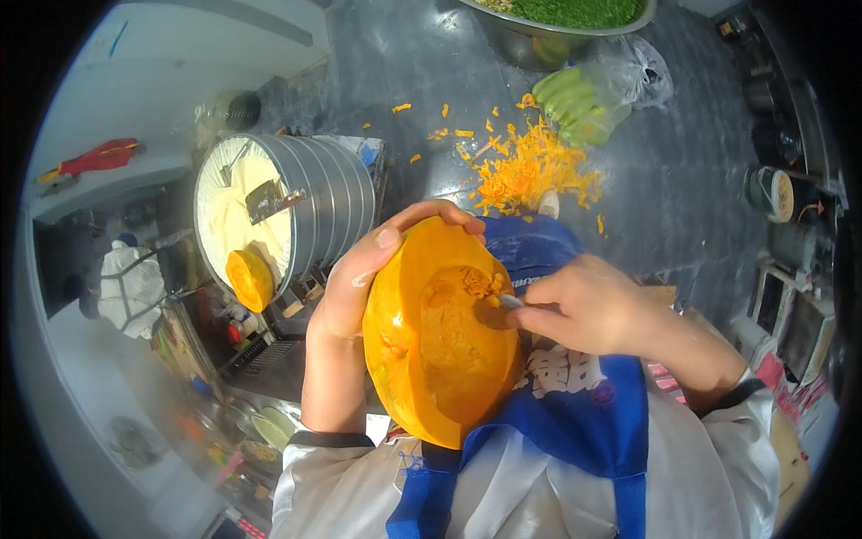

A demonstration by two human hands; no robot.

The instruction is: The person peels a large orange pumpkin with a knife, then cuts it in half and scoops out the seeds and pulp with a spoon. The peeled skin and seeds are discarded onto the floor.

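Note:
My left hand steadies a large piece of cut orange pumpkin against my body, fingers wrapped over its far end. The pumpkin's hollowed face is turned up and to the right. In my right hand is a small metal tool, perhaps a spoon; its working end is partly hidden. It touches the hollow's wall beside a small clump of scraped flesh. Below the hands is my blue apron, which bears printing.
At left stands a ribbed metal drum of pale powder with a scoop in it. Another pumpkin piece sits at its rim. Orange peelings litter the dark floor near a bag of green vegetables and a metal basin.

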